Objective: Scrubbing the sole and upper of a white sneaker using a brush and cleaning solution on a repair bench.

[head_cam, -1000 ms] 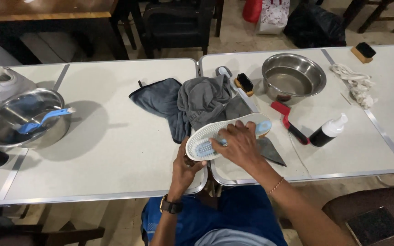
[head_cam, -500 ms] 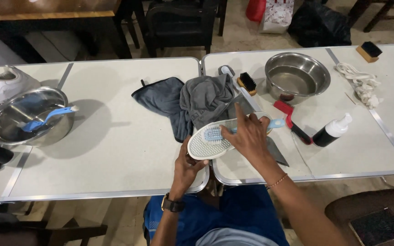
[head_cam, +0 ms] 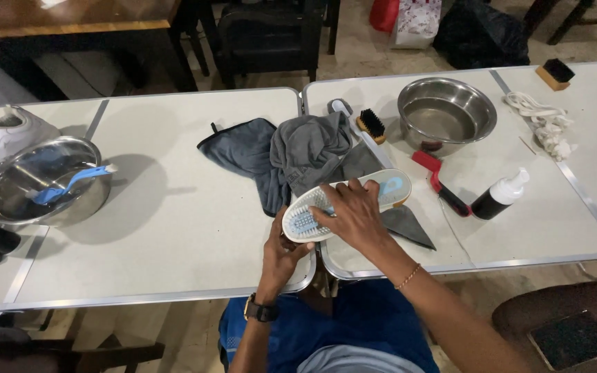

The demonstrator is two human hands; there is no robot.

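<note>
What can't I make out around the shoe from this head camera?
- What the right hand holds against the shoe sole: hidden under its fingers.
- The shoe's upper: faces away, left hand under it.
- White sneaker: cut off by the left edge.
- Bowl contents: too dim to tell.

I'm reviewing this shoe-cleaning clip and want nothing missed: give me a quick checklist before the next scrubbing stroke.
1. Shoe sole up, gripped from below by left hand: ok.
2. Right hand on the sole; whether it holds a brush: cannot tell.
3. Grey cloth under the shoe: ok.
4. Foam bottle upright, in reach: ok.
5. Water in the steel bowl: cannot tell.
6. Spare bristle brush beside the cloth: ok.
</note>
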